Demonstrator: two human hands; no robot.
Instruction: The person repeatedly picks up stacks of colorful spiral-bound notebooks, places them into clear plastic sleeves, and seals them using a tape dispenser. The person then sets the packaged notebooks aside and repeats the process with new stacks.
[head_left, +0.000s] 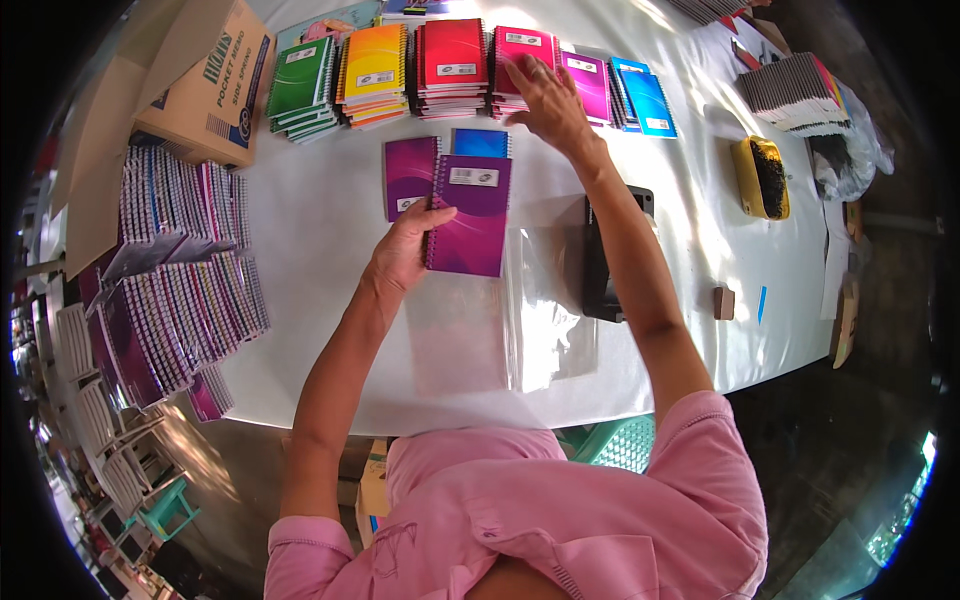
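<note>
My left hand grips the spiral edge of a purple spiral notebook with a white label near its top. Under and beside it lie another purple notebook and a blue notebook, both partly covered. Farther off, my right hand reaches over the stack of pink notebooks, fingers stretched out and apart, nothing seen in them. Whether its fingertips touch the top cover is hard to tell. Just right of that hand is a stack of magenta notebooks.
Green, yellow, red and blue notebook stacks line the far side. Wrapped notebook bundles and a cardboard box stand left. Clear plastic sleeves, a black device and a yellow container lie nearer right.
</note>
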